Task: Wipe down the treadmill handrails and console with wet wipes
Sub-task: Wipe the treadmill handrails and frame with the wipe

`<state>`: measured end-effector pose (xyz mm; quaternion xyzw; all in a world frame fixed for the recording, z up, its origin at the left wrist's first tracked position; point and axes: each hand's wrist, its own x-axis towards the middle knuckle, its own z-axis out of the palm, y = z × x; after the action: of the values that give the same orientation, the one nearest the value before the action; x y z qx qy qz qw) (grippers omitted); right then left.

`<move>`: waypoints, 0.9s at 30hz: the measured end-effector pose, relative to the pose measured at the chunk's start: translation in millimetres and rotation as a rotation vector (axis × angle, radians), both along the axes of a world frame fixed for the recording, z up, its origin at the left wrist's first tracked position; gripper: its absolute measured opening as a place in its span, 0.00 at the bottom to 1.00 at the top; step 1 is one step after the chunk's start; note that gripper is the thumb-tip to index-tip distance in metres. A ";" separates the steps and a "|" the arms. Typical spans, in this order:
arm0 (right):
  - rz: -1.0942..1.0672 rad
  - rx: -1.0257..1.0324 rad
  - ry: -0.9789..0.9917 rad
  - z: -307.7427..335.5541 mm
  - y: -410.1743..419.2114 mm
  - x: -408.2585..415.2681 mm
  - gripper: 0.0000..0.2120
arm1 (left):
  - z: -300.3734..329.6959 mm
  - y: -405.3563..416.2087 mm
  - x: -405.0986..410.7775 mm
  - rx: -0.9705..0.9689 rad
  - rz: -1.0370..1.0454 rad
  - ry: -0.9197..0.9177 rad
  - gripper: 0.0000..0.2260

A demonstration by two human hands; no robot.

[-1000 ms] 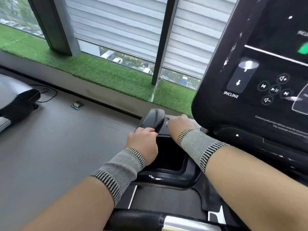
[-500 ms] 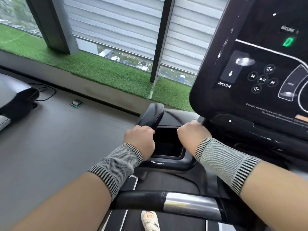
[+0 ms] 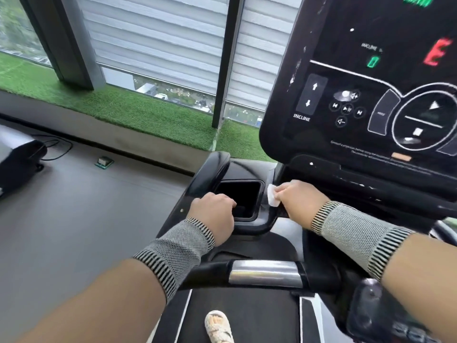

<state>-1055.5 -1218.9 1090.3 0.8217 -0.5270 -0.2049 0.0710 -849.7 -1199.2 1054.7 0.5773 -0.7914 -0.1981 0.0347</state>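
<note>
The black treadmill console [image 3: 366, 100] fills the upper right, its display lit. Below it to the left is a black cup-holder tray [image 3: 247, 222] with a deep recess. My left hand [image 3: 214, 214] grips the tray's near left rim, fingers curled over the edge. My right hand [image 3: 299, 198] pinches a small white wet wipe [image 3: 272, 198] against the tray's right edge, beside the console base. A black handrail with a silver sensor band [image 3: 265, 271] crosses below my wrists.
A sandalled foot [image 3: 218, 326] stands on the treadmill belt at the bottom. Grey floor lies to the left, with another machine [image 3: 19, 154] and a cable at the far left. A ledge of artificial grass [image 3: 148, 115] runs under the window blinds.
Both hands have slid back toward me along the tray, the right hand moving to its right edge. The white wipe now shows in my right hand. The view tilted up the console.
</note>
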 end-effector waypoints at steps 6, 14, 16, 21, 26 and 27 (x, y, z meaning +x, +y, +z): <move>-0.142 0.022 0.001 3.6 22.1 -59.1 0.16 | 5.7 7.8 -22.2 -0.026 -0.067 -0.019 0.20; 0.073 0.017 -0.107 -7.3 4.4 -26.9 0.16 | 11.3 11.3 -34.6 -0.027 -0.051 -0.057 0.19; 0.053 0.009 -0.060 -1.0 10.1 -40.8 0.14 | 12.3 7.8 -29.9 -0.020 -0.025 -0.055 0.19; 0.100 0.023 -0.174 -2.2 5.2 -31.6 0.15 | 13.8 2.3 -14.7 -0.001 0.130 -0.035 0.20; 0.248 0.159 -0.244 -6.8 0.0 5.1 0.15 | 12.4 16.2 7.4 0.055 0.264 -0.040 0.20; 0.245 0.202 -0.269 -7.1 5.6 9.7 0.15 | 9.8 19.5 12.6 0.061 0.285 -0.043 0.20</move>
<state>-1045.8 -1213.2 1083.2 0.9026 -0.4046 -0.1350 -0.0581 -837.1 -1179.7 1064.5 0.6888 -0.6955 -0.2027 0.0277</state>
